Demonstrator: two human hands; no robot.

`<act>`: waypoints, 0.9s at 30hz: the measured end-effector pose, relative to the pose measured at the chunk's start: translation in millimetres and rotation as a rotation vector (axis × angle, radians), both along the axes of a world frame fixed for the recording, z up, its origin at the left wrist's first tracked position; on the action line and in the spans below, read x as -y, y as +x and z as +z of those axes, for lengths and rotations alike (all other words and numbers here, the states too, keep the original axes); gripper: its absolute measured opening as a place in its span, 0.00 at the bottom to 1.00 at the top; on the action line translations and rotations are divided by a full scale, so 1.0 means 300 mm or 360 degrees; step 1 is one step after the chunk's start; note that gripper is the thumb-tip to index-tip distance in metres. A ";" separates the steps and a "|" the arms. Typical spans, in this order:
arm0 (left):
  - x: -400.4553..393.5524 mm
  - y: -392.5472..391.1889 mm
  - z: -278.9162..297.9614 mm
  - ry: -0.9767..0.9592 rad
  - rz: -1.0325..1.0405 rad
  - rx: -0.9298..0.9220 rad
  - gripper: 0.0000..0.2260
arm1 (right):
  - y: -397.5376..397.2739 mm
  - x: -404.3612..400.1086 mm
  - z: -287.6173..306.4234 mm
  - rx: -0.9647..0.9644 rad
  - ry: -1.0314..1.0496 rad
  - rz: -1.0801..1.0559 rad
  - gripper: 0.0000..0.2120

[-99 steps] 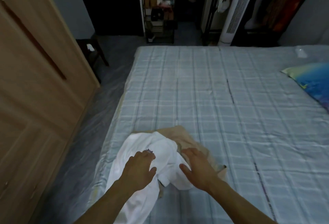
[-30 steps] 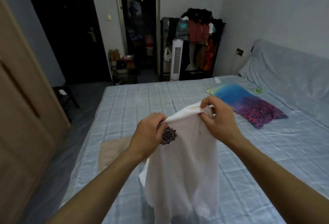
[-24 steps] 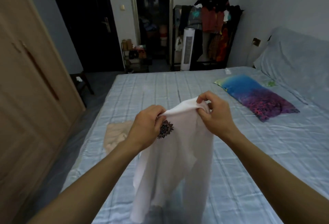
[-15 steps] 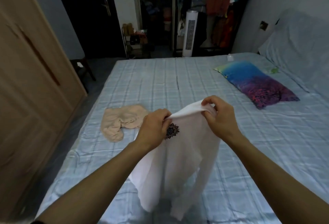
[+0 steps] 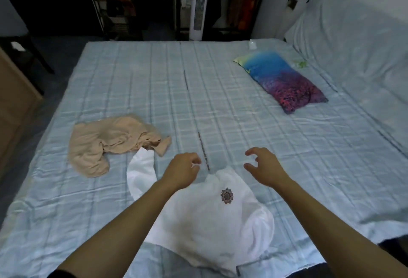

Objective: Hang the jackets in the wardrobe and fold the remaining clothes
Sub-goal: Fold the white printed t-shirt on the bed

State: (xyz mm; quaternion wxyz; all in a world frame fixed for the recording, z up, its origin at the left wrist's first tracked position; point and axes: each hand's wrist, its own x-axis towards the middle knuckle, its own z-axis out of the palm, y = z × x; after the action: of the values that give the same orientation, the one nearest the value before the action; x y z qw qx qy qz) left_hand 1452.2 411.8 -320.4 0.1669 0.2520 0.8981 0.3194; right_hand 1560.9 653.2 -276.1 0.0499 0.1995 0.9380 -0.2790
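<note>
Bed [image 5: 220,92] fills most of the frame, covered in a pale blue checked sheet with a few wrinkles, running from the bottom edge up to the dark strip of floor across the top. Along the left edge there's a bit of light wooden wardrobe [image 5: 15,92], only a corner of it in shot.

White top [image 5: 205,218] lies spread out in the lower middle of the frame, flat on the sheet near the front edge of the bed. One sleeve reaches up and left, the other is bunched on the right side, and there's a small dark flower-like print [image 5: 227,195] on the chest. Just up and left of it is a crumpled beige garment [image 5: 106,143], and the tip of the white sleeve sits right against its lower edge.

Over in the upper right there's a pillow [image 5: 284,78] in blue fading to purple, lying diagonally and well apart from the clothes. A white tower fan [image 5: 198,5] stands past the far end of the bed at top centre, with clothes hanging on a rack beside it, too dark to make out much.

Both arms come in from the bottom. Left hand [image 5: 182,172] is just above the collar area of the white top, fingers loosely curled and holding nothing. Right hand [image 5: 262,167] is just beside the collar over bare sheet, fingers spread and half bent, also gripping nothing.
</note>
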 end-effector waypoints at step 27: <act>-0.316 -0.360 -0.783 -0.0358 -0.0255 0.0620 0.15 | -0.407 -0.162 -0.902 0.0517 -0.0257 0.0309 0.24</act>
State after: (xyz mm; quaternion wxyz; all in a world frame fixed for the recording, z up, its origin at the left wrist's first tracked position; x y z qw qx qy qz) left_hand 1344.3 506.7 -555.2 0.3888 0.2358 0.8560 0.2458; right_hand 1438.8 701.8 -546.8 0.2431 0.1458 0.9070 -0.3115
